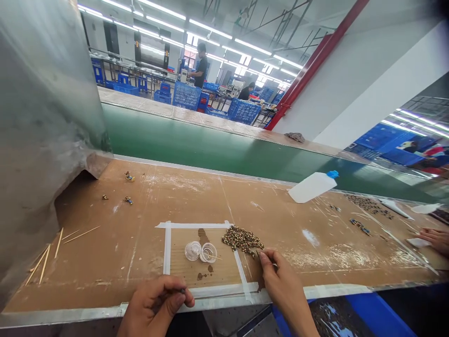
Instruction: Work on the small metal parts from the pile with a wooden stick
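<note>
My left hand (pixel 156 302) rests at the near edge of the brown worktable (pixel 140 220), fingers closed around a small dark part with its tip poking out by the thumb. My right hand (pixel 280 281) reaches to the edge of a heap of small brown-and-cream parts (pixel 242 238) and pinches a thin piece between thumb and forefinger. The heap lies at the right side of a rectangle of white tape (pixel 167 248). Inside the rectangle stand two small clear cups (pixel 200 251), one holding a thin stick.
Wooden sticks (pixel 52 252) lie at the left by a grey metal housing (pixel 38 140). A white bottle with a blue cap (pixel 312 186) lies beside the green conveyor belt (pixel 210 145). Another person's hand (pixel 435 238) is at the right. A blue bin (pixel 351 313) sits below the table edge.
</note>
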A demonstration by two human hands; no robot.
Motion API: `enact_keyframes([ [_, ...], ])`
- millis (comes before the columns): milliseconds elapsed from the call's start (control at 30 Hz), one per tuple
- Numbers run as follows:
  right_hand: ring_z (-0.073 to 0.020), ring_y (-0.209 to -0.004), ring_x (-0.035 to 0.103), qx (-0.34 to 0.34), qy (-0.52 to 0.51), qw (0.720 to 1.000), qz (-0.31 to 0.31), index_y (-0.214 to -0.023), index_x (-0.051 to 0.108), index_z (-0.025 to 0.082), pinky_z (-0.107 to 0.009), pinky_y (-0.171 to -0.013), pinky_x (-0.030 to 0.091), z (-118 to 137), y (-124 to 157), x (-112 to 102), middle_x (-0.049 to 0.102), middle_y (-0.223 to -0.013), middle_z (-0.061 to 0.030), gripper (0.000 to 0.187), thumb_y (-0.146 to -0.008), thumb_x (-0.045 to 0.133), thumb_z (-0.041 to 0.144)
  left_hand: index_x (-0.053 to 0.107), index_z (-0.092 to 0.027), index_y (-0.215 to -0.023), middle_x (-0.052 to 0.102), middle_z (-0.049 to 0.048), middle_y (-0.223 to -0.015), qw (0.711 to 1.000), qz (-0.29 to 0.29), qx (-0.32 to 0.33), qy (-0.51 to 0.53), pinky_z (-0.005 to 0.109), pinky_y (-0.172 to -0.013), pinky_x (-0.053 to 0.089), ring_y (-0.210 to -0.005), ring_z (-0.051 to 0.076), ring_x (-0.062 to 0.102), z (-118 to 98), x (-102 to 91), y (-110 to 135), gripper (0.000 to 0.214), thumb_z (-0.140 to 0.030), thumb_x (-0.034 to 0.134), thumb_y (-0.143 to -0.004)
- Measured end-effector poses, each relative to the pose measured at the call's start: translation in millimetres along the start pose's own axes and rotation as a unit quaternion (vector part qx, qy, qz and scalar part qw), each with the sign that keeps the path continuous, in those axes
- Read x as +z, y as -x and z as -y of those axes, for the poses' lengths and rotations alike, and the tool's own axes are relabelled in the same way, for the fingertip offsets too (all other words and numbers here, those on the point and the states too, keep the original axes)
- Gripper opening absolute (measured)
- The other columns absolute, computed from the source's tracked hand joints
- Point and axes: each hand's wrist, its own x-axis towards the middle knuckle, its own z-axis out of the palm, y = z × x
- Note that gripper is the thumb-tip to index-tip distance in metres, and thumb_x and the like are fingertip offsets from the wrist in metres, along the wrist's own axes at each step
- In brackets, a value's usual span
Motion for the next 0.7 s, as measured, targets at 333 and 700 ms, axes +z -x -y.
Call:
enact_keyframes([
  [333,-0.0037,-0.041,0.039,0.110,-0.373,0.913,0.128,-0.080,0.070,0.017,-0.016,-0.039,0.030,52,88,41,0.061,-0.061,0.0042,0.053,-0.065,0.093,0.063,0.081,-0.030,-0.097,0.080,-0.0028,-0.084,0.985,0.067,0.137,-0.086,0.020,-0.077,0.057,-0.079,0.013,0.074,6,-7.5,-8,0.009,-0.030,0.072,-0.098],
  [700,-0.0027,-0.033,0.039,0.148,-0.455,0.855,0.201,-0.080,0.076,0.017,-0.012,-0.032,0.033,81,126,88,0.056,-0.044,0.0057,0.052,-0.061,0.098,0.060,0.081,-0.022,-0.096,0.082,0.0017,-0.086,0.974,0.083,0.158,-0.142,0.023,-0.077,0.056,-0.079,0.016,0.076,-9,-7.3,-11,0.007,-0.020,0.074,-0.094],
])
